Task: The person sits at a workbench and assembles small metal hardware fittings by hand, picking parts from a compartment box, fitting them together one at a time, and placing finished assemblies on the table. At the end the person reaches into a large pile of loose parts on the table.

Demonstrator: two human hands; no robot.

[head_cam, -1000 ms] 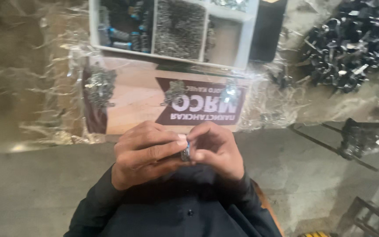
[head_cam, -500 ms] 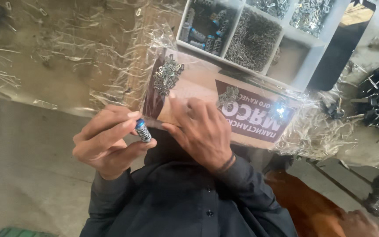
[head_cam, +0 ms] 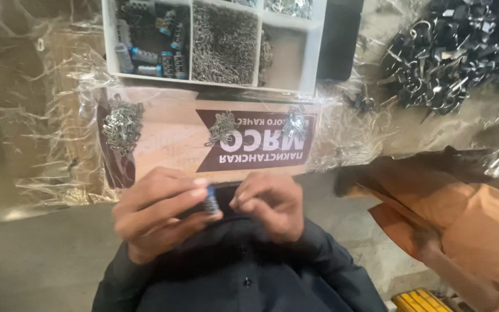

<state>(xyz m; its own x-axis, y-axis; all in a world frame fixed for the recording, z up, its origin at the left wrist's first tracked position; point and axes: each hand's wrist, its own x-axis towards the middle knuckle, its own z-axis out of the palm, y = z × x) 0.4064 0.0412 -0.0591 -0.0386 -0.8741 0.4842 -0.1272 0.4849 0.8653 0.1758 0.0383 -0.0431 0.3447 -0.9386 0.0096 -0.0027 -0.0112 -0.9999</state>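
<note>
Hands meet close in front of a dark buttoned shirt, seen from the head camera, the only view. The left hand [head_cam: 157, 216] has thumb and forefinger clamped on a small cylindrical part with a blue band and dark metal body [head_cam: 211, 200]. The right hand [head_cam: 270, 202] curls in from the other side, its fingertips [head_cam: 239, 201] bunched right at that part; whether they pinch anything of their own I cannot tell.

By my reading this is a fitting step, one hand steadying the piece as the other works at its end. What follows would seem to call for fine fingertip work with the piece kept steady.

The cylinder sits above the counter's near edge, its long axis nearly upright in the picture, tilted slightly, one end up toward the white compartmented plastic tray [head_cam: 313, 52], which holds similar blue-banded pieces and a heap of tiny metal parts. A brown printed card under clear wrap [head_cam: 168, 136] carries small clusters of silvery metal links [head_cam: 121, 123]. A pile of black metal clips [head_cam: 451, 52] lies to the right.
</note>
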